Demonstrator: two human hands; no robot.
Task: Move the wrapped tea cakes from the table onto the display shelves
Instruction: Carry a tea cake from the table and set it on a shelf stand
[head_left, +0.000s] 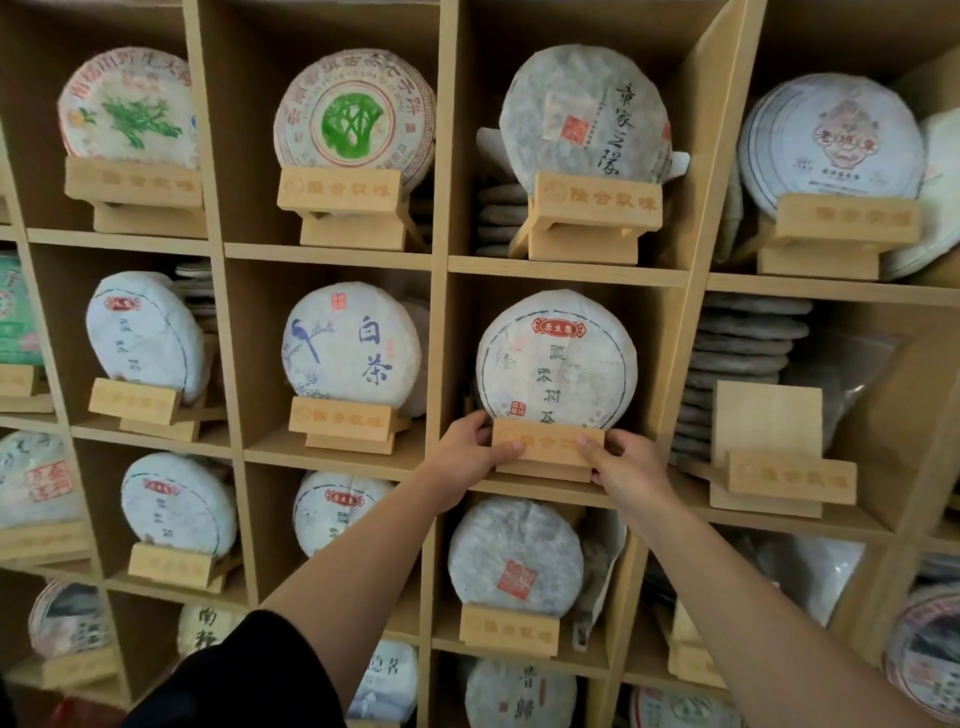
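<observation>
A round wrapped tea cake (556, 358) with a red label and dark characters stands upright on a small wooden stand (548, 444) in the middle cubby of the wooden display shelves (566, 273). My left hand (470, 449) grips the stand's left end, thumb on its front face. My right hand (626, 462) grips the stand's right end in the same way. Both hands hold the stand, not the cake. The table is out of view.
Every neighbouring cubby holds a wrapped cake on a like stand, such as the white-tea cake (353, 348) to the left. An empty stand (779, 467) sits in the cubby to the right, before a stack of cakes (743, 364). Vertical dividers hem in each cubby.
</observation>
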